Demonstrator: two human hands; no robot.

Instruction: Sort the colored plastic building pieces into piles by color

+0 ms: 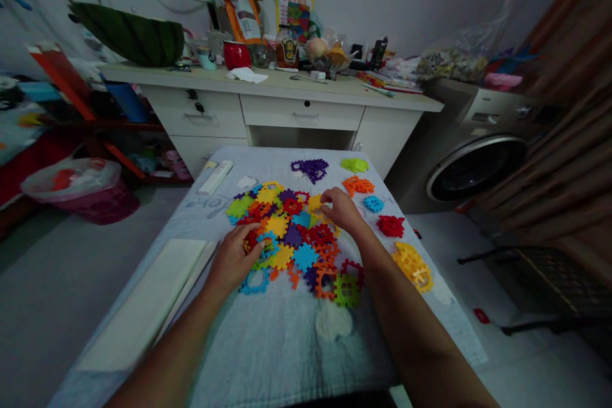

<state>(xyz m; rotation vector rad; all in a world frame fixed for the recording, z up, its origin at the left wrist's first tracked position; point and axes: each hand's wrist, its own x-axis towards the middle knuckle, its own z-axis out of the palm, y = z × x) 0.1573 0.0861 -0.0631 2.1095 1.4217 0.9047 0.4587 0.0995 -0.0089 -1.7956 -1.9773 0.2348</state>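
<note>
A mixed heap of notched plastic interlocking building pieces (292, 233) in several colours lies mid-table. My left hand (234, 258) rests at the heap's left edge, thumb and forefinger apart over orange and blue pieces. At the upper right of the heap, my right hand (342, 207) has its fingertips closed on a yellow building piece (314, 203). Sorted groups lie beyond and to the right: purple pieces (312, 169), light green pieces (354, 165), orange pieces (358, 185), blue pieces (373, 204), red pieces (391, 226) and yellow pieces (412, 266).
A pale cloth covers the table (287, 344). White flat panels (143, 306) lie along its left side, with a small white strip (216, 177) farther back. Behind stands a cluttered desk (301, 108); a washing machine (473, 146) is at right, a pink bin (90, 194) at left.
</note>
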